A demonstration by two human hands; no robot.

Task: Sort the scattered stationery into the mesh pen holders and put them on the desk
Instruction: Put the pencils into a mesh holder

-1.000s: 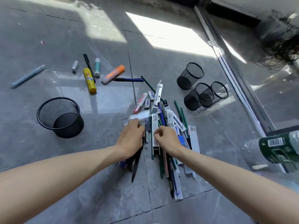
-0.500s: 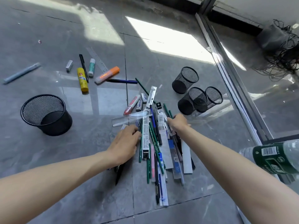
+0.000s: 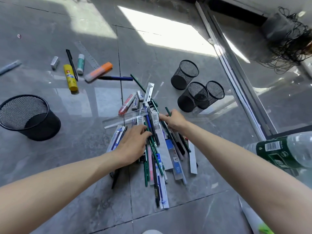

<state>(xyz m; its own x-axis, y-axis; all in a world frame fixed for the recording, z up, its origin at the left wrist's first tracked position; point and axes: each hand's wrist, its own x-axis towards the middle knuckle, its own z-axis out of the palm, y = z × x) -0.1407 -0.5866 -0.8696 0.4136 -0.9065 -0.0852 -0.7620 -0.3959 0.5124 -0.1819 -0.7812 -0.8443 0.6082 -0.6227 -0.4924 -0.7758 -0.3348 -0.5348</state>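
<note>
glossy grey tile floor (image 3: 87,191); black metal mesh holders (image 3: 184,76); clear plastic ruler (image 3: 118,119); glossy plastic bottle (image 3: 285,149)

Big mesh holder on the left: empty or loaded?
Empty: the large mesh holder stands mouth up, showing only bare mesh and dark base, nothing inside.

You won't find a word here that reads clearly. At the right edge, the green bottle label (image 3: 276,152) bears a barcode and blurred white characters. The pen packets (image 3: 156,122) at centre show barcodes. The print on the yellow glue stick (image 3: 70,77), upper left, is illegible.
</note>
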